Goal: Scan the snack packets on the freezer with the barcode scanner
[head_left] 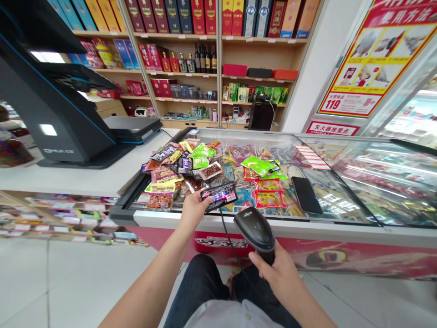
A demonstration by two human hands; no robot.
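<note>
A tall dark-grey checkout machine [73, 118] stands on a white counter [82, 180], left of a glass-topped chest freezer with a red front [153, 218]. A thin black cable [226, 230] hangs between the hands, before the freezer's front rim. On the glass, a mixed heap of shiny plastic snack packets [167, 166] lies just behind the left hand [194, 210], overlapping too much to count. Farther right are a smaller pile of bright green packets [261, 166], two red-and-yellow packets [269, 199] and one black smartphone [306, 195].

The left fingers pinch one flat black packet [221, 195] above the glass near the front rim; the right hand [282, 266] is wrapped around the handle of one black handheld scanner [254, 225].
</note>
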